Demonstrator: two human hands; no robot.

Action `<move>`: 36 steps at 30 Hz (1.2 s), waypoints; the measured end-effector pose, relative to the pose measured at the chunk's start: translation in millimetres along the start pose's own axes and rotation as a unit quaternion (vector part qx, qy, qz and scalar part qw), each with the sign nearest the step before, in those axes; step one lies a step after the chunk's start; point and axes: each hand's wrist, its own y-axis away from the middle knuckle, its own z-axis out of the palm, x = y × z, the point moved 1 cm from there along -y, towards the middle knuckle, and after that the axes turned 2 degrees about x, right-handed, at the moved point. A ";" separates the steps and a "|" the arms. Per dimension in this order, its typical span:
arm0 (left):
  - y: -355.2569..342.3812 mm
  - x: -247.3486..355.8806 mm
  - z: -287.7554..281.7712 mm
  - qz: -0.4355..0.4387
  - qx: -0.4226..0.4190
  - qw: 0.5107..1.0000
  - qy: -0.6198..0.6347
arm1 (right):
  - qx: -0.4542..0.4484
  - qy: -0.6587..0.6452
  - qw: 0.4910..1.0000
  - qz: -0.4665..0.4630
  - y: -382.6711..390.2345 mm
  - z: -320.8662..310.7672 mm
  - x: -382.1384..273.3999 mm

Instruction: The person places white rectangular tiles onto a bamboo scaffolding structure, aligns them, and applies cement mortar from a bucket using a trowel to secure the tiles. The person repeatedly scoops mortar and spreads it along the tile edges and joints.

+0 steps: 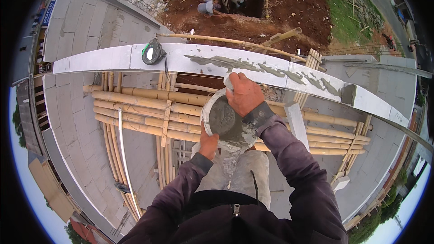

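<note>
My left hand grips the rim of the bucket at seven o'clock, thumb inside; the bucket sits before me, grey mortar in it. My right hand, at one o'clock over it, is closed round a pale tool, probably a scraper, mostly hidden by my fingers. Mortar streaks the block wall from eleven to past two. A tape measure sits toward half past ten; white lettering marks a blue sign at ten.
</note>
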 end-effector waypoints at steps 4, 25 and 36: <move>-13.9 14.5 47.3 0.015 -0.061 0.998 -0.021 | 0.126 -0.102 0.987 0.020 70.0 -40.1 41.2; 51.0 -318.9 709.3 -0.071 -0.398 0.843 -0.354 | 0.555 -0.159 0.572 0.583 592.2 -133.7 448.1; -64.5 -736.9 980.8 -0.098 -0.392 0.839 -0.364 | 0.459 -0.351 0.382 0.721 696.3 87.1 508.7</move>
